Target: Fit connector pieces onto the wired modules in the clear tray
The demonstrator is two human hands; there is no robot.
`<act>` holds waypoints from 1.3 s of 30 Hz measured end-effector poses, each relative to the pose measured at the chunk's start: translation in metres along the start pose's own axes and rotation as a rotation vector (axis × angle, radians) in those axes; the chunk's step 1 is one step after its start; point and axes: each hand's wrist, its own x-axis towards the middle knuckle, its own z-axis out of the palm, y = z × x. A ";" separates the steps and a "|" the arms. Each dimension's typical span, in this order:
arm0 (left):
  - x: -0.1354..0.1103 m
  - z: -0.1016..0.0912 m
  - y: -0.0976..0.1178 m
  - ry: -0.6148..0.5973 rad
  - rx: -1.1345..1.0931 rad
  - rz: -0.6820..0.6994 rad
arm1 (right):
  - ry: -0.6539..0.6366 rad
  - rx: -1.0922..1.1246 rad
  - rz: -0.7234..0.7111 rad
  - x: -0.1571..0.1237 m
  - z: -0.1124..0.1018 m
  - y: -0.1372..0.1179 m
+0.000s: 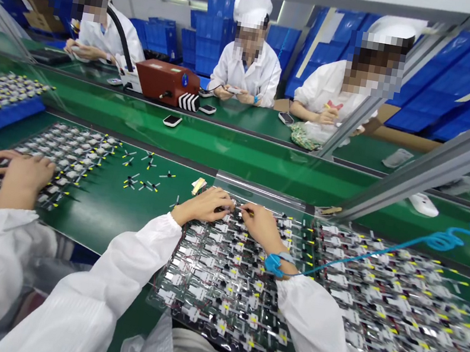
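Observation:
In front of me lies a clear plastic tray [184,263] with rows of small electronic parts, each with a white block, thin red wires, a black piece and a yellow-tipped tab. At its far rows, my left hand [205,204] is closed, fingertips pressed together over a part. Just to the right, my right hand [261,226] is also closed in a pinch, thumb and forefinger near the left fingertips. What the fingers hold is hidden and too small to name. A blue wrist strap [275,264] with a coiled cord circles my right wrist.
More trays of these parts [381,296] spread on the right. Loose yellow-tipped black pieces [143,185] lie left on the green table [89,209]. A co-worker's hands [28,174] work over another tray [71,154]. Beyond a clear partition, several people sit near a red-brown device [165,81].

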 end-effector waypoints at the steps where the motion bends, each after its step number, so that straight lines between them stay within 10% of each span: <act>1: 0.000 0.000 0.000 0.001 -0.015 -0.004 | 0.001 -0.004 0.004 0.000 0.000 0.000; 39: 0.000 0.009 -0.010 0.071 -0.136 -0.044 | 0.018 0.001 0.023 0.001 0.008 -0.017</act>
